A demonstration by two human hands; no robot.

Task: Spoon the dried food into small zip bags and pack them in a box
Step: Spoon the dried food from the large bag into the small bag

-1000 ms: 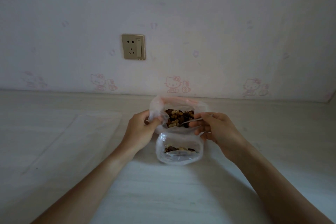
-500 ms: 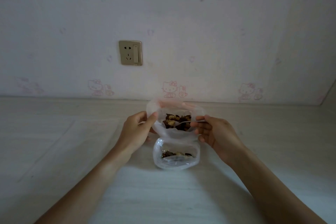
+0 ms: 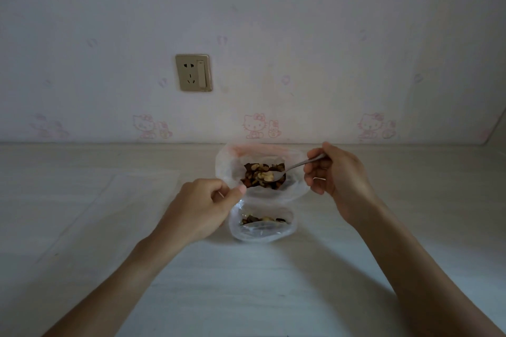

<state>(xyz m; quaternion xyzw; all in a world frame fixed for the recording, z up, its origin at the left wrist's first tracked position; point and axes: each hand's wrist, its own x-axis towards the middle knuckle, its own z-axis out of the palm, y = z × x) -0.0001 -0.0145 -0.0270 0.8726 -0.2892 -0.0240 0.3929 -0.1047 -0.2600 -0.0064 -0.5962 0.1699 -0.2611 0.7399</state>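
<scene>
1. Large bag point(image 3: 227, 164): translucent white plastic, pink tint along the far rim, mouth spread wide. Sits on the pale table point(image 3: 82, 227), close to the wall.
2. Dried food point(image 3: 262, 176) inside the large bag: mixed dark brown and pale tan pieces, nut-like; finer detail too dim to tell.
3. Small zip bag point(image 3: 262, 232): clear plastic, mouth open, just in front of the large bag and touching it. A thin layer of the same mix lies along its far inner side.
4. Spoon point(image 3: 294, 165): metal, handle angled up to the right, bowl down in the food with pale pieces on it.
5. Right hand point(image 3: 336, 172): fingers curled, pinching the spoon handle near its end, beside the large bag's right edge.
6. Left hand point(image 3: 202, 205): thumb and fingers closed together, pinching plastic at the large bag's near-left rim; whether it also holds the small bag's edge, I cannot tell.
7. Wall: socket plate point(image 3: 193, 72) and faint pink cartoon cat prints point(image 3: 254, 126).
</scene>
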